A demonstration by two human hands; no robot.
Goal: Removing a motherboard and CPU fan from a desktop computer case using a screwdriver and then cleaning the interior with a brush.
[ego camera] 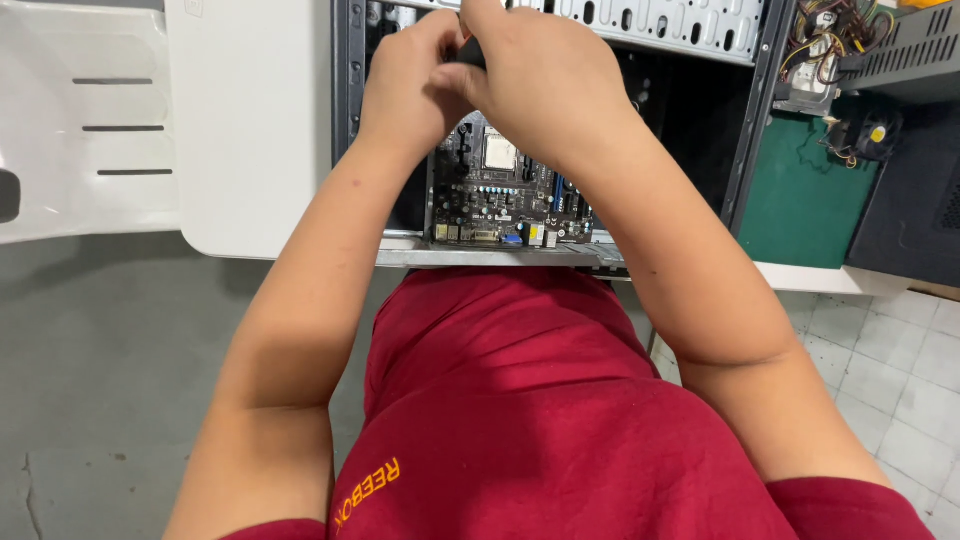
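Note:
An open computer case [690,25] lies on a white table [250,150], with a dark motherboard [500,195] inside it. Both my hands are over the far part of the board. My right hand [545,85] is closed around a black handle [470,52], probably a screwdriver, of which only a small part shows. My left hand [410,80] is pressed against the same spot with its fingers curled; whether it grips the handle is hidden. A silver processor socket [499,152] shows just below the hands.
A white plastic chair [80,130] stands at the left. A green mat [800,195] lies to the right of the case, with a bundle of cables [835,30] and a black box [915,50] beyond. My red shirt [520,400] fills the foreground.

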